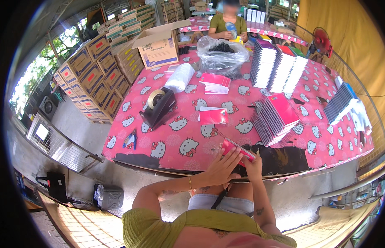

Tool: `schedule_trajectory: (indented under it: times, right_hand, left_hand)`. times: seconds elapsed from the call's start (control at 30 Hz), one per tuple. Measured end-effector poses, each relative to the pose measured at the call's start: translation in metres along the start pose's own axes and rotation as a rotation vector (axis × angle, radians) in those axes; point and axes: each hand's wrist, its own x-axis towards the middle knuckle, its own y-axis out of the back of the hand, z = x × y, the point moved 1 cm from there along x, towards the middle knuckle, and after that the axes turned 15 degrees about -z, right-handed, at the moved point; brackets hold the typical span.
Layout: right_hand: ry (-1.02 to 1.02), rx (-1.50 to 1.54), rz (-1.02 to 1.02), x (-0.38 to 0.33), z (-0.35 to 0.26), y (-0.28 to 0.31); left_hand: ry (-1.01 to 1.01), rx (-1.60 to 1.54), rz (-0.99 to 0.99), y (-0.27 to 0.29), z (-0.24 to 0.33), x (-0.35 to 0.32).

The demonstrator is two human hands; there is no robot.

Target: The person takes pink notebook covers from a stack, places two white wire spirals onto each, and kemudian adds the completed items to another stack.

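At the near edge of the table, my left hand (225, 165) lies over a small pink spiral notebook (227, 146), its fingers stretched out across the cover. My right hand (253, 167) grips the notebook's right end, fingers closed around it. A coil of binding wire (226, 137) runs along the notebook's far side, its loose end sticking out to the upper left. Just beyond lies a small stack of pink covers and white sheets (213, 116). To the right leans a tall stack of pink spiral notebooks (279, 118).
A black tape dispenser (159, 108), pliers (130, 139) and a white plastic roll (180, 77) lie left. Beyond are pink booklets (215, 83), a clear bag of black coils (223, 56) and an open carton (159, 51). Tall notebook stacks (281, 68) stand right; a co-worker (228, 25) sits opposite.
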Motion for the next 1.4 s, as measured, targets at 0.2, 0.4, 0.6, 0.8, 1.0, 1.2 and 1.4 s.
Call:
schedule_trajectory:
  times: [0.2, 0.4, 0.6, 0.8, 1.0, 1.2, 1.4]
  right_hand:
    - [0.033, 0.062, -0.003, 0.008, 0.006, -0.006]
    - [0.142, -0.192, -0.002, 0.007, 0.0, 0.003]
    - [0.073, -0.254, 0.002, 0.006, 0.015, 0.012]
    - [0.05, -0.106, -0.07, 0.007, 0.008, 0.006]
    - [0.049, -0.372, -0.128, 0.006, -0.002, 0.014]
    - [0.11, -0.403, -0.119, -0.012, -0.044, 0.038]
    - [-0.045, -0.245, -0.219, -0.008, -0.044, 0.062]
  left_hand:
    - [0.013, 0.028, -0.045, 0.031, -0.002, 0.029]
    - [0.05, 0.044, -0.025, 0.029, -0.003, 0.045]
    - [0.035, 0.01, -0.11, 0.0, 0.011, 0.011]
    - [0.02, -0.01, -0.034, -0.001, 0.012, 0.005]
    - [-0.033, -0.103, 0.007, 0.021, -0.017, 0.043]
    - [-0.054, -0.243, 0.149, 0.024, -0.005, 0.048]
    - [-0.084, -0.243, 0.099, 0.016, -0.009, 0.049]
